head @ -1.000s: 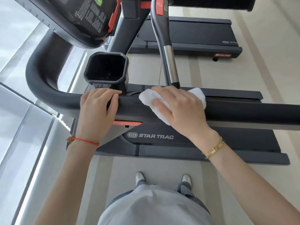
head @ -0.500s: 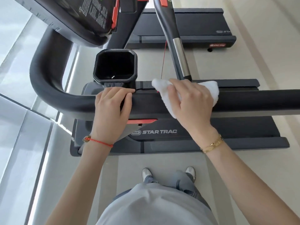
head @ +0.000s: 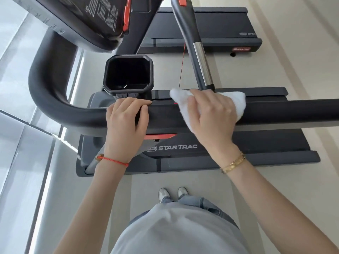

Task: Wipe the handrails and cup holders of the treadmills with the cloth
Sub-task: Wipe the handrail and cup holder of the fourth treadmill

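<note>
Handrail wiping is looking midway: the right hand is pressing the cloth on it, the left hand is gripping the rail, and the cup holder is looking untouched.

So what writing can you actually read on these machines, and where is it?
"STAR TRAC": near treadmill's base cover.
"STAR TRAC": red badge on far treadmill, barely legible.
"STA": cut off at the picture's edge, far treadmill's deck.
White print on the console: too small to read.
</note>
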The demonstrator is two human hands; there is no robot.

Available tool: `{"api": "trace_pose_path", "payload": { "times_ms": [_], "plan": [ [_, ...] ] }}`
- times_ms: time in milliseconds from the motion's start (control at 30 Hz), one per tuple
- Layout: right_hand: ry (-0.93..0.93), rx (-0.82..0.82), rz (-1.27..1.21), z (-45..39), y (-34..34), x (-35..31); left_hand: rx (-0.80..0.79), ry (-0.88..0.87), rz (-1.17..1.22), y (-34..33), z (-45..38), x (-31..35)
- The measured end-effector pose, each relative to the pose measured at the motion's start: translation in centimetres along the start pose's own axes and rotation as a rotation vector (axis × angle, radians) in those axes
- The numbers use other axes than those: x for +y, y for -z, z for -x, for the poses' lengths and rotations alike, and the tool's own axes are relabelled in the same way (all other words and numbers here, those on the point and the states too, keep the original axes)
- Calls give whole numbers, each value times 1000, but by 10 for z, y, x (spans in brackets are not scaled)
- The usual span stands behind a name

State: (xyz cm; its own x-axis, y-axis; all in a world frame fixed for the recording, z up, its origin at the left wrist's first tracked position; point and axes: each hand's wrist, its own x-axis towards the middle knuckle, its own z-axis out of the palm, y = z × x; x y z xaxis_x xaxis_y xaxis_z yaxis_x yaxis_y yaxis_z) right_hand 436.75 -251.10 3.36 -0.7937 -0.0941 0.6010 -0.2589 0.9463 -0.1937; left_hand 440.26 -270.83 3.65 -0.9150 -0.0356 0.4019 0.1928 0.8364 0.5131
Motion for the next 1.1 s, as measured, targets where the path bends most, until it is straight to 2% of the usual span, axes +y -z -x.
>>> {"api": "trace_pose_path", "payload": {
  "times_ms": [100, 233, 300, 367, 433, 500, 600, 733, 800, 867, 967, 1100],
  "plan": [
    [78, -13, -65, 3, -11, -37, 23, -16, -24, -2, 0, -1],
    [227, -27, -114, 8, -1, -14, 31, -5, -21, -3, 0, -1],
    [202, -39, -84, 9, 6, 10, 31, 5, -12, -3, 0, -1],
    [99, -31, -52, 4, 10, 25, 32, 2, -11, -3, -1, -2],
    [16, 1, -14, 2, 6, 16, 27, -3, -16, -3, -1, -2],
    [16, 13, 1, 5, -3, -6, 31, -3, -17, -3, 0, -2],
    [92, 18, -58, 13, -12, -32, 41, -21, -27, -4, 0, -2],
    [271, 35, -104, 13, -3, -7, 26, -8, -28, -4, 0, -1],
    [238, 48, -77, 13, 5, 21, 27, -1, -19, -3, 0, -1],
    [112, 75, -36, 10, 11, 44, 24, 7, -11, -2, -1, -1],
    [-45, 118, 8, 8, 5, 33, 17, 14, -11, -3, -2, 1],
    [73, 92, -55, 13, -16, -29, 39, -6, -25, -4, -1, 0]
  ]
}}
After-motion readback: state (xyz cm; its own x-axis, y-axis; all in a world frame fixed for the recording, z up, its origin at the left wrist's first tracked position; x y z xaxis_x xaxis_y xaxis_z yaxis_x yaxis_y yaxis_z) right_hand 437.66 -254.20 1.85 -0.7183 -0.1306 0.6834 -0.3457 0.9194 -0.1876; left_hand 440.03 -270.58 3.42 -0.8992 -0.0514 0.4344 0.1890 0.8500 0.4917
